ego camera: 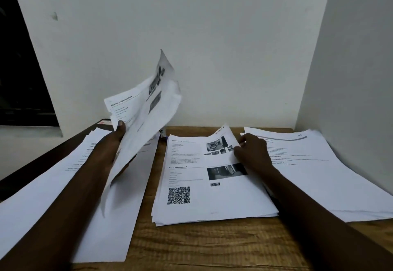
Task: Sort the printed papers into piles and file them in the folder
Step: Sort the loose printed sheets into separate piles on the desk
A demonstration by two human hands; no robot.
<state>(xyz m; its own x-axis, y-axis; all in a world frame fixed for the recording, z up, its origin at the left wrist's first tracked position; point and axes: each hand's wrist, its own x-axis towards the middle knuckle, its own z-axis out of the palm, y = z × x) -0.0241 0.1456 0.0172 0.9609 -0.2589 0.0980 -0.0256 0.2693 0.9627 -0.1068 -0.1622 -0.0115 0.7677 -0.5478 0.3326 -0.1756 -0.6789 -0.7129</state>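
At the left centre of the frame, the left hand (116, 143) grips a few lifted sheets (146, 109) by their lower edge, thumb (121, 125) pressed on the printed face and the fingers hidden behind. These sheets are raised clear of the table (202, 247), curling and blurred at the top, with a heading and dark photo blocks showing. Below that arm, along the left of the frame, a left pile (38, 202) of papers is spread loosely. In the middle lies the middle pile (212, 202), stacked slightly unevenly. Its top sheet (191, 160) shows text, small photos and a square code near its lower left. The right hand (253, 151) sits at this pile's right edge, well apart from the other hand, its fingers curled and pinching the right edge of the top sheet, whose upper corner is bent upward. Just beside it, at the right of the frame, rests the right pile (314, 164), fanned out against the corner of the pale wall (212, 36).
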